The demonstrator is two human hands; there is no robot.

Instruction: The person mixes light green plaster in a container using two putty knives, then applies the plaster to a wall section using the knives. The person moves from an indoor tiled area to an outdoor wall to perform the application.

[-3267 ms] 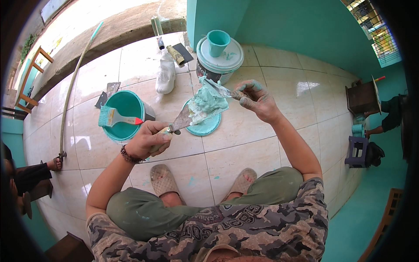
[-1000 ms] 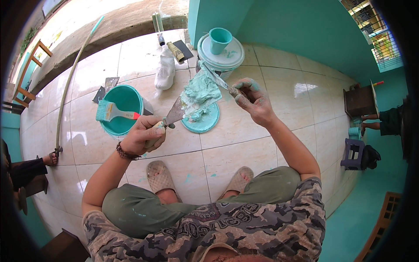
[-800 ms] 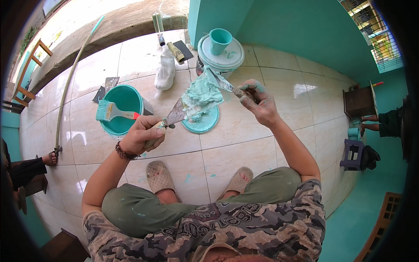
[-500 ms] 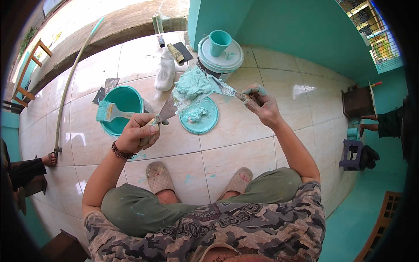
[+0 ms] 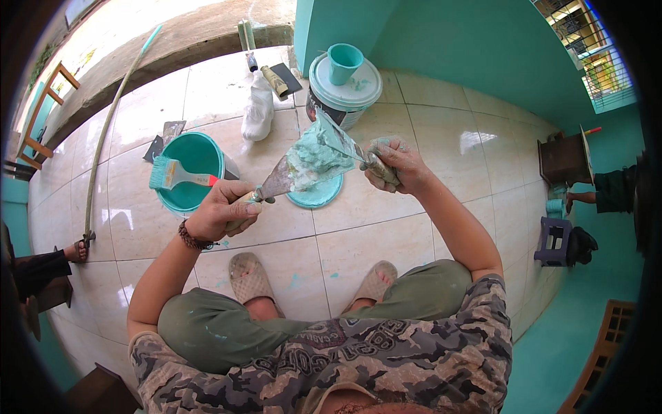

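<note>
My left hand (image 5: pixel 224 210) grips a wide scraper (image 5: pixel 277 183) by its handle, with a thick mound of pale turquoise paste (image 5: pixel 316 157) piled on the blade. My right hand (image 5: pixel 396 165) is closed round the handle of another putty knife (image 5: pixel 343 141), whose blade presses into the top right of that mound. Beneath both blades lies a round turquoise lid (image 5: pixel 314 198) on the tiles, partly hidden by the paste. To the left, a turquoise bucket (image 5: pixel 210 155) has a wide brush (image 5: pixel 181 174) with a red-tipped handle resting across its top.
A white lidded bucket (image 5: pixel 365 93) carries a turquoise cup (image 5: pixel 343 62). A bagged object (image 5: pixel 256 110), rollers (image 5: pixel 274 81) and a long pole (image 5: pixel 105 148) lie around. Another person's foot (image 5: pixel 77 252) is at left; another person's arm (image 5: pixel 586 198) is by a stool (image 5: pixel 553 241) at right.
My right hand has moved down and left, turning its knife into a steeper angle against the paste. The mound and left scraper have shifted right since half a second ago.
</note>
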